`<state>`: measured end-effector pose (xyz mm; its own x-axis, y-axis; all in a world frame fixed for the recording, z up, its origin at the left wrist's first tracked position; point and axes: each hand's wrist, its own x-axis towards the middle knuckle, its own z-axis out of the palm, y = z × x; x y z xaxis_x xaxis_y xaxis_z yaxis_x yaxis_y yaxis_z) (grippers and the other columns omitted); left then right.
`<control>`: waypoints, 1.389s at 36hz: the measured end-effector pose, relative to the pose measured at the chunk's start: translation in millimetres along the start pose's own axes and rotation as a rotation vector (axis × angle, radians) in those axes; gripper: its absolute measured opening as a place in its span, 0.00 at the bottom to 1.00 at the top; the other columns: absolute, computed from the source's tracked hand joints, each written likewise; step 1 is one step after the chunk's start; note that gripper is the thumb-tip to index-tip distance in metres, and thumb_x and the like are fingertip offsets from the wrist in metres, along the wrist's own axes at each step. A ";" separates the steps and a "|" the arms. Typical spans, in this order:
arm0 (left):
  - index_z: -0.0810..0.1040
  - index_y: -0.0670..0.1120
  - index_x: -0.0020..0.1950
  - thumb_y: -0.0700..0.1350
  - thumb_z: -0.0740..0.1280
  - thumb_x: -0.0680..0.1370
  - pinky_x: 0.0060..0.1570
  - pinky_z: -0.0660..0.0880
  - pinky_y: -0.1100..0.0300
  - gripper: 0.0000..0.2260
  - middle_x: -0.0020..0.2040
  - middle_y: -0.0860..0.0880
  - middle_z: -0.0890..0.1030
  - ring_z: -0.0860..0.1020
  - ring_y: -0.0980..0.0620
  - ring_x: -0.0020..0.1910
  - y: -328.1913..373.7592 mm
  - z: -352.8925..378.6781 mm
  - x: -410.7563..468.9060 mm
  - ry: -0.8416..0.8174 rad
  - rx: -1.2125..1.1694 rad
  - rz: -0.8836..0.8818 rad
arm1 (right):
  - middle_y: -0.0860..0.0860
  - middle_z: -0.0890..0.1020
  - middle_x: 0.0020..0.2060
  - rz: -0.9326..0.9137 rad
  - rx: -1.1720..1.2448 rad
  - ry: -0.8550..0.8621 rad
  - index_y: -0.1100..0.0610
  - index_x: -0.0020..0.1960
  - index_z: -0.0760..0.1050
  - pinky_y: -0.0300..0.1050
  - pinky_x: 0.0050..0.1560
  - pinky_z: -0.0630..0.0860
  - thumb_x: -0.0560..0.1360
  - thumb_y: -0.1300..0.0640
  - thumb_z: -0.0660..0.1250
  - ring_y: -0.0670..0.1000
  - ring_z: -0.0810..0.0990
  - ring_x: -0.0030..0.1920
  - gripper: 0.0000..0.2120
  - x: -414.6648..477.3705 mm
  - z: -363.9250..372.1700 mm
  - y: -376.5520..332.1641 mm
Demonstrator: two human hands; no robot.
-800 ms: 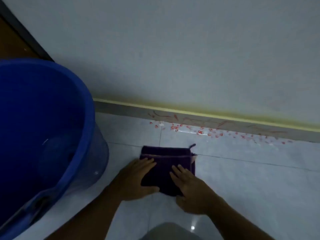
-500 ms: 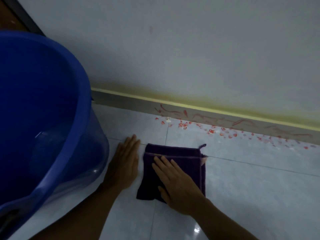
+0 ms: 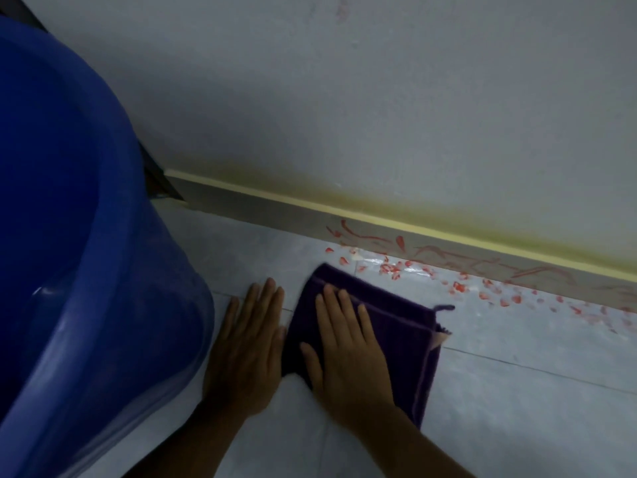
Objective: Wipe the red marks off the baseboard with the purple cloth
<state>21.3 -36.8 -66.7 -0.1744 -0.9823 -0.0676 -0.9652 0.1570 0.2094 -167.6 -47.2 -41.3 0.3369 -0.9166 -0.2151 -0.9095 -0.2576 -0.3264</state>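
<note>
A folded purple cloth lies flat on the pale floor tiles, a short way in front of the baseboard. Red marks streak the grey baseboard from its middle toward the right, and red flecks dot the floor below them. My right hand rests palm down on the cloth's left half, fingers spread flat, not gripping. Beside the cloth's left edge my left hand lies flat on the bare tile with fingers together.
A large blue plastic bucket fills the left side, close to my left hand. A white wall rises above the baseboard, with a yellowish strip along its top. A dark door frame shows behind the bucket.
My left hand came off the cloth and now lies on the tile beside it. My right hand slid onto the cloth's left half. The view has closed in on the floor.
</note>
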 end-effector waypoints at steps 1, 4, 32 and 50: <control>0.57 0.43 0.83 0.52 0.44 0.87 0.78 0.62 0.38 0.26 0.84 0.43 0.55 0.54 0.44 0.84 -0.5 -0.4 0.0 -0.007 0.020 0.008 | 0.50 0.44 0.82 0.008 0.015 0.005 0.53 0.83 0.44 0.55 0.80 0.43 0.84 0.38 0.43 0.49 0.38 0.81 0.32 11.5 -2.7 0.2; 0.59 0.42 0.83 0.51 0.44 0.86 0.77 0.64 0.37 0.26 0.84 0.42 0.57 0.56 0.42 0.83 -1.2 -0.7 -0.7 -0.013 0.059 0.028 | 0.51 0.43 0.82 -0.002 0.009 0.023 0.54 0.82 0.42 0.55 0.80 0.42 0.84 0.40 0.42 0.49 0.36 0.80 0.31 39.9 -10.2 0.3; 0.50 0.46 0.85 0.56 0.46 0.85 0.82 0.52 0.41 0.29 0.86 0.46 0.49 0.46 0.47 0.85 35.4 1.2 26.9 0.009 -0.017 -0.164 | 0.55 0.60 0.80 0.390 0.083 0.272 0.57 0.81 0.57 0.55 0.80 0.47 0.83 0.48 0.46 0.54 0.52 0.81 0.28 22.2 -24.3 60.8; 0.49 0.47 0.85 0.55 0.44 0.86 0.82 0.53 0.40 0.28 0.86 0.47 0.48 0.45 0.48 0.85 29.9 0.6 26.3 -0.013 -0.034 -0.132 | 0.52 0.68 0.75 0.470 0.045 0.240 0.50 0.77 0.60 0.58 0.71 0.63 0.82 0.45 0.56 0.57 0.67 0.72 0.25 16.1 -40.9 74.9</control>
<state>-12.2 -57.9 -62.9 -0.0491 -0.9928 -0.1089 -0.9728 0.0228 0.2307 -240.4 -93.8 -31.5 -0.1745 -0.9756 -0.1330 -0.9358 0.2063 -0.2859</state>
